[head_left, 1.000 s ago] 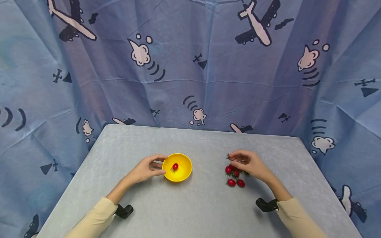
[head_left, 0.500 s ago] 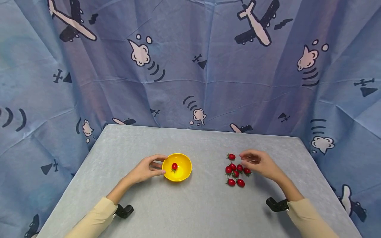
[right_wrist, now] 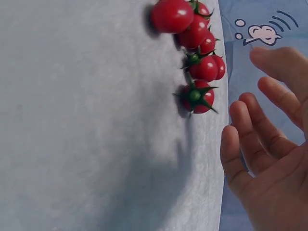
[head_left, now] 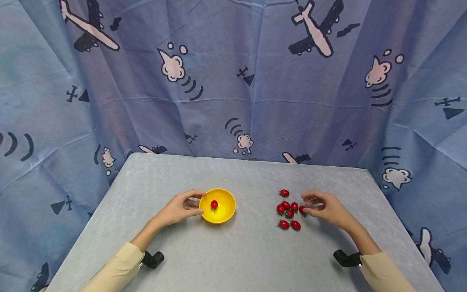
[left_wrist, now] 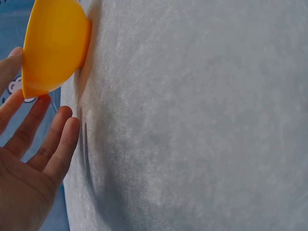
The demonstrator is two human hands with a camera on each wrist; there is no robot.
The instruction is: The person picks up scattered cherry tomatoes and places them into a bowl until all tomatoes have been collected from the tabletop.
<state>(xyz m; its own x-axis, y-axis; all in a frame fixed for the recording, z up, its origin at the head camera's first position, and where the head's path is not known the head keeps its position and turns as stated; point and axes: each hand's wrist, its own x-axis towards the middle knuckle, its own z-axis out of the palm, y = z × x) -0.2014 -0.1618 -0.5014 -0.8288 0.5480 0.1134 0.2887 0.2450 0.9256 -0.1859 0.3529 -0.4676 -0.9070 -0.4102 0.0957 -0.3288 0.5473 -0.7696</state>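
Gray tbl (head_left: pixel 240 253) under both hands, blue airplane-print cloth (head_left: pixel 219 105) beyond. L hand (head_left: pixel 180 208) spread, tips on yel. bowl (head_left: pixel 226 213) w/ 1 tomato (head_left: pixel 214 204) inside. R hand (head_left: pixel 329 207) loosely spread, other tomatoes (head_left: pixel 294 207) just left of it.

Beige sleeves (head_left: pixel 114 267) end beside black wrist devices (head_left: pixel 155 260).
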